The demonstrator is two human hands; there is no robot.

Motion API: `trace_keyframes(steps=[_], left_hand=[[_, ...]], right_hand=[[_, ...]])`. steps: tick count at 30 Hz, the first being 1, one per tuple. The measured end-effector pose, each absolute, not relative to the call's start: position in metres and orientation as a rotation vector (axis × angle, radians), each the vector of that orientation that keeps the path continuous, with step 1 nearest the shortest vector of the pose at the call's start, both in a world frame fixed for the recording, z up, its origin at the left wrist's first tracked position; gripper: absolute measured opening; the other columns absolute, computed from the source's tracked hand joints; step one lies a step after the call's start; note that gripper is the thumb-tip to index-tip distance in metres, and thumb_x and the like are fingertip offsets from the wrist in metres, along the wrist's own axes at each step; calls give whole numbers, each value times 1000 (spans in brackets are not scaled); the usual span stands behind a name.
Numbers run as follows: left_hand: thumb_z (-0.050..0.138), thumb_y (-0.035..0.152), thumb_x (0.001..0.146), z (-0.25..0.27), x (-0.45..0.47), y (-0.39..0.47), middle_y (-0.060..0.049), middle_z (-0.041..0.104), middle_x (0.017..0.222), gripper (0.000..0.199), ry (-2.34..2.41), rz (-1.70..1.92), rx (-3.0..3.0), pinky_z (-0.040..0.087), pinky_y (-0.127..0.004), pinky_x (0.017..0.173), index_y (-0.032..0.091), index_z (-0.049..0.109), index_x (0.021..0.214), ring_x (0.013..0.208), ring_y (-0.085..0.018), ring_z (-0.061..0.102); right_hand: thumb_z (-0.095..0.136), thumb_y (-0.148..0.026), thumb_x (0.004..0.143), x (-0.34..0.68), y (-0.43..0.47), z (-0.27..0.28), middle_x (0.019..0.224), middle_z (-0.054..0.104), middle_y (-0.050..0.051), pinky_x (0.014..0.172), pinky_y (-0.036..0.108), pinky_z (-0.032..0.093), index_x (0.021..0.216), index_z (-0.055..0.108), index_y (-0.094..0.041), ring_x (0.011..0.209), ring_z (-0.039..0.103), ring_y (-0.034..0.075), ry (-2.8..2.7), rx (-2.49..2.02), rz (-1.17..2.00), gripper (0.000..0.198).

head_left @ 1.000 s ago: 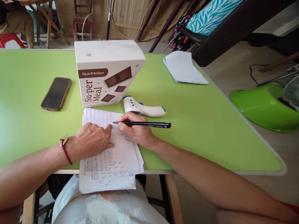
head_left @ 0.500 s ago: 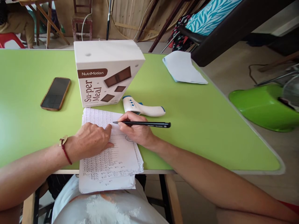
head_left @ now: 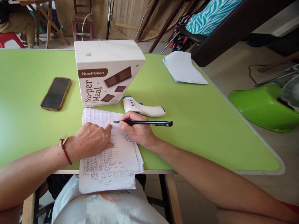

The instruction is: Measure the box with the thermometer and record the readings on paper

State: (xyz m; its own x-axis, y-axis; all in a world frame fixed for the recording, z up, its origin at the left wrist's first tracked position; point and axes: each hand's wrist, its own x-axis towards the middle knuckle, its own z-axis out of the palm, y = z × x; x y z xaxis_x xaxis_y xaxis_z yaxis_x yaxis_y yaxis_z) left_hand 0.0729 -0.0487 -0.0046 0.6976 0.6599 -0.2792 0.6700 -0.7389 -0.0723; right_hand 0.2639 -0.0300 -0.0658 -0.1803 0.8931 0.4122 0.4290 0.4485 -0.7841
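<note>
A stack of paper sheets (head_left: 123,158), covered in rows of small handwriting, lies at the table's near edge and overhangs it. My left hand (head_left: 93,140) rests on the top sheet, thumb and forefinger apart, holding nothing; its other fingers are partly hidden. Pinched in my right hand (head_left: 137,130) is a black pen (head_left: 154,123), its tip pointing left at the upper part of the page, close to my left forefinger. Whether the tip touches the paper I cannot tell. Just beyond my right hand lies a white infrared thermometer (head_left: 149,110) with blue trim.
A white NutriMotion box (head_left: 109,51) stands upright behind the papers on the green table (head_left: 198,133). To its left lies a phone (head_left: 56,94); folded white paper (head_left: 182,67) is at the far right. A green plastic stool (head_left: 259,107) stands beyond the right edge.
My right hand and the pen have shifted slightly to the right along the page. My left hand stays in place.
</note>
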Motion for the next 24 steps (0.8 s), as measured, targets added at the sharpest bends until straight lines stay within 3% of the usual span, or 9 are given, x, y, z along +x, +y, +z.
trace_keyframes(steps=[6, 24], left_hand=[[53, 45, 101, -4, 74, -50, -9, 69, 69, 43, 1126, -496, 2868, 24, -32, 47, 6, 57, 120, 63, -28, 69], [52, 46, 101, -4, 73, -50, -10, 69, 66, 46, 1125, -507, 2866, 28, -32, 48, 6, 57, 122, 62, -29, 69]], right_hand=[[56, -21, 77, 265, -30, -65, 57, 59, -4, 48, 25, 39, 72, 56, -24, 50, 48, 12, -1836, -1127, 645, 6], [56, -19, 75, 265, -29, -65, 58, 60, -4, 48, 25, 39, 68, 56, -23, 50, 48, 11, -1809, -1116, 624, 8]])
